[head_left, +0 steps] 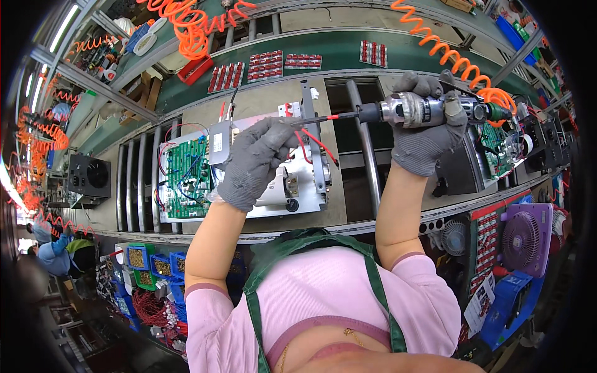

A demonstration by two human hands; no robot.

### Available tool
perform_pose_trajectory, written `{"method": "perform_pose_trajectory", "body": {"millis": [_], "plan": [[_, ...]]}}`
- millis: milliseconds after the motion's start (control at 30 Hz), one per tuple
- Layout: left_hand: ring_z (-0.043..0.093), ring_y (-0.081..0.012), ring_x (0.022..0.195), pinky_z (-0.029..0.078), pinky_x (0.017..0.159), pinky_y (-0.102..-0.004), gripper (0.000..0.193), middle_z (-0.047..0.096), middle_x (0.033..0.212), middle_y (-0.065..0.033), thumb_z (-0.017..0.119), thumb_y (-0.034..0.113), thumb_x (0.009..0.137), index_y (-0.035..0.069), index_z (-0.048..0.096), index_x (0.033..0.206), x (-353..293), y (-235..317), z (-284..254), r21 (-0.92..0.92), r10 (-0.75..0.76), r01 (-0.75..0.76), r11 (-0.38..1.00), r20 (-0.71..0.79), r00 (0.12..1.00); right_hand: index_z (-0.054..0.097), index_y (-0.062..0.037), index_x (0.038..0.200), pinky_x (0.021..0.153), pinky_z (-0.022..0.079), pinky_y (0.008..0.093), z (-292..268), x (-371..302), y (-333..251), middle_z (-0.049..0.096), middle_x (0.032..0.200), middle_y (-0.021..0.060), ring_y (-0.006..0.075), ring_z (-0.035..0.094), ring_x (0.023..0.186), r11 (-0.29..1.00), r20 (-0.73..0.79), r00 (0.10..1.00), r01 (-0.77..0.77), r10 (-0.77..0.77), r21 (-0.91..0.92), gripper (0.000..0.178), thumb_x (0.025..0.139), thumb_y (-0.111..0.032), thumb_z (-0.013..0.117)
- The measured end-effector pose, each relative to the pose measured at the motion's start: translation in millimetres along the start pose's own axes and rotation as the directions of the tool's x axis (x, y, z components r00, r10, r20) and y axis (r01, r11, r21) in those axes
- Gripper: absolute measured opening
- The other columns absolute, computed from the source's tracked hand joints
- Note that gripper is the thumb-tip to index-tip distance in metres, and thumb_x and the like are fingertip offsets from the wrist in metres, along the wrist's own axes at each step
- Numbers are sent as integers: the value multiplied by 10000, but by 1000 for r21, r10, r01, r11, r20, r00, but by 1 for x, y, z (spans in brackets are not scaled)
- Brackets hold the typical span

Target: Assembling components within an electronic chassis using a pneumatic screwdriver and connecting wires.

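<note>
My right hand, in a grey glove, is wrapped round an air screwdriver held level, its bit pointing left. A red band marks the middle of the bit. My left hand, gloved too, has its fingers drawn together at the bit's tip; what they pinch there is hidden. Beneath it lies an open electrical unit with a green circuit board, a silver metal box and a grey metal end panel. Red wires stick out beside the panel.
The unit sits on a board on a roller conveyor. An orange coiled hose runs to the screwdriver. Trays of red parts lie on the green far bench. A second unit stands right, a black fan box left. Blue bins hold small parts.
</note>
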State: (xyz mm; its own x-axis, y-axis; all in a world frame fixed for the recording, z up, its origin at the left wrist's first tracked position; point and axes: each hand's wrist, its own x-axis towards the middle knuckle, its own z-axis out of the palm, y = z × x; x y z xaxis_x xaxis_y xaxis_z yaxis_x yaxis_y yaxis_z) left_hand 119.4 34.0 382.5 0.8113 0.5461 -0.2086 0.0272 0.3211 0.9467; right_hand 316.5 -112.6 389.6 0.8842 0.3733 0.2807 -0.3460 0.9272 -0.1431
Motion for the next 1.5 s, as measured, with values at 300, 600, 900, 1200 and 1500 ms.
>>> {"method": "perform_pose_trajectory", "body": {"millis": [300, 600, 900, 1200, 1500], "plan": [[399, -24, 577, 306, 492, -157, 269, 547, 713, 20, 565, 252, 911, 15, 663, 993, 10, 5, 11, 27, 20, -18, 999, -60, 998, 529, -59, 1105, 903, 486, 487, -16, 16, 2, 564, 756, 54, 223, 592, 724, 1000, -11, 1000, -3, 3, 1, 388, 732, -142, 598], [415, -16, 597, 344, 534, -157, 301, 560, 714, 34, 599, 307, 906, 26, 669, 988, 5, 32, 26, 202, 59, -39, 979, -96, 994, 536, -51, 1098, 824, 489, 481, -13, 24, 3, 525, 722, 39, 201, 566, 675, 994, -46, 999, 14, -9, 111, 378, 736, -145, 593], [407, -15, 560, 320, 502, -156, 350, 503, 637, 49, 565, 360, 918, 30, 680, 935, 7, 26, 21, 298, 83, -53, 953, -88, 993, 515, -70, 1081, 850, 487, 480, -17, 23, 4, 522, 747, 41, 194, 550, 705, 995, -13, 999, 30, -29, 91, 369, 729, -156, 583], [444, -66, 580, 348, 537, -224, 383, 548, 653, 2, 549, 375, 908, 10, 660, 869, 13, 32, 31, 639, 322, -204, 742, -72, 944, 538, -103, 1100, 936, 467, 527, -30, 29, 2, 535, 801, 47, 199, 581, 778, 985, 46, 998, -40, 33, 170, 358, 756, -191, 586], [399, -75, 583, 366, 549, -232, 272, 417, 626, 24, 483, 228, 946, 32, 622, 1075, 50, 66, 39, 746, 140, -256, 614, 216, 966, 578, -98, 981, 811, 533, 448, -66, 44, 7, 563, 732, 49, 205, 578, 671, 976, -200, 980, 37, 7, 214, 279, 728, -212, 603]]}}
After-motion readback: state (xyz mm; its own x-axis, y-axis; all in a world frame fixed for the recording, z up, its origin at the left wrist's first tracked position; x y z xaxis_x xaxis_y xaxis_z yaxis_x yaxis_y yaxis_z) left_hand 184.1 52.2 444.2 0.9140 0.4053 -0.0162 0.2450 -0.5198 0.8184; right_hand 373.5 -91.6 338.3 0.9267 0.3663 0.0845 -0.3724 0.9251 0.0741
